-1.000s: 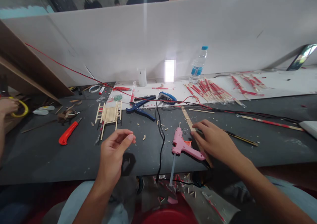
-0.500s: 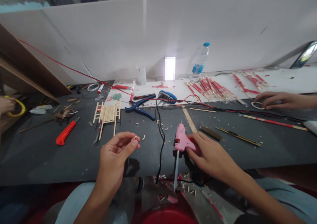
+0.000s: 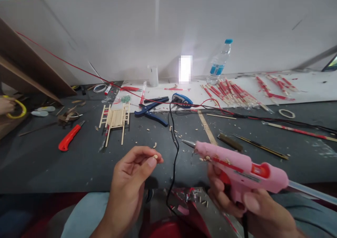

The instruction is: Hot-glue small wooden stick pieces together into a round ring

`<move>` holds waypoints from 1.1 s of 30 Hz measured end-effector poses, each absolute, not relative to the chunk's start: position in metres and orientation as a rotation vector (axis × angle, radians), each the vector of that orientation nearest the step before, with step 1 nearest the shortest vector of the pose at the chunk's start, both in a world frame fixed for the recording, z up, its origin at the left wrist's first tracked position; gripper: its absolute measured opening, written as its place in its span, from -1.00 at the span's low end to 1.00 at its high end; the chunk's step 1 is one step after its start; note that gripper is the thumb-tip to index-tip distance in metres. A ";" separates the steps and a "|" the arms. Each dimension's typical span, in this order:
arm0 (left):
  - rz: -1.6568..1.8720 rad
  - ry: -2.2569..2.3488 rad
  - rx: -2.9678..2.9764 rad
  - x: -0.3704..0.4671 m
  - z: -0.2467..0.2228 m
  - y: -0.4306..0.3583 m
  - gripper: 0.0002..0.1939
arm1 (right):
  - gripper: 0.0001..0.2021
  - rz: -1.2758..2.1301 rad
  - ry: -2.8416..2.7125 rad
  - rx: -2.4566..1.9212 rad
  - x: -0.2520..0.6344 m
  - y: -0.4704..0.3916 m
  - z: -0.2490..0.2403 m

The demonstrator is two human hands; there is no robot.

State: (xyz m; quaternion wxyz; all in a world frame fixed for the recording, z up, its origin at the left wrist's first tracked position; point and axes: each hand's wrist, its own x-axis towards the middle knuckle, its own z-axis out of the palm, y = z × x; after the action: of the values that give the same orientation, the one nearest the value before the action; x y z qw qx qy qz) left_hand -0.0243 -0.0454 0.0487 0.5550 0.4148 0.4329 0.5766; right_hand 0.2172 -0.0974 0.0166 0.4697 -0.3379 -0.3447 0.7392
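Note:
Between the thumb and fingertips of my left hand (image 3: 134,182) is a small piece of wooden stick (image 3: 155,157). My right hand (image 3: 252,206) is closed around the handle of a pink glue gun (image 3: 237,166), raised over the table edge. Its metal nozzle points left toward my left hand, and a clear glue stick (image 3: 310,190) juts from its back end. Small wood bits cling to the gun's side. A miniature chair-like frame of thin sticks (image 3: 117,119) stands on the dark table (image 3: 86,171), beyond my left hand and to its left.
Blue cutting pliers (image 3: 151,113), a red-handled knife (image 3: 70,138) and a thin craft knife (image 3: 260,146) lie around. A black cable (image 3: 172,167) crosses the table's front edge. Bundled sticks (image 3: 231,90) and a water bottle (image 3: 219,64) are at the back. Another person's hand (image 3: 7,106) holds yellow-handled scissors.
My right hand has lifted the glue gun off the table and turned its nozzle leftward. My left hand, still pinching the wood piece, appears slightly lower and rightward. The other person's hand at right left view.

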 end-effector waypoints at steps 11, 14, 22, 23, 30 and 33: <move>1.296 0.997 0.818 -0.015 0.046 -0.051 -0.84 | -0.51 1.860 -0.894 -0.873 0.198 -0.093 0.016; 1.296 1.026 0.785 -0.012 0.044 -0.053 -0.81 | -0.50 1.898 -0.830 -0.888 0.193 -0.093 0.020; 1.352 0.989 0.858 -0.011 0.042 -0.057 -0.86 | -0.54 1.899 -0.820 -0.868 0.193 -0.095 0.016; 1.352 0.989 0.881 -0.011 0.042 -0.058 -0.86 | -0.54 1.897 -0.837 -0.871 0.193 -0.095 0.016; 1.340 0.969 0.984 -0.012 0.040 -0.062 -0.89 | -0.55 1.905 -0.862 -0.891 0.196 -0.097 0.014; 1.343 0.977 0.996 -0.012 0.039 -0.062 -0.87 | -0.53 1.888 -0.857 -0.924 0.196 -0.098 0.013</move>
State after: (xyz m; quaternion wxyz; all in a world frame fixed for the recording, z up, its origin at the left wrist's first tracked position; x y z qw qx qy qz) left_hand -0.0121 -0.0620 0.0390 0.5665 0.4237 0.4158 0.5715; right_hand 0.1958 -0.0981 0.0128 0.4224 -0.3689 -0.3421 0.7540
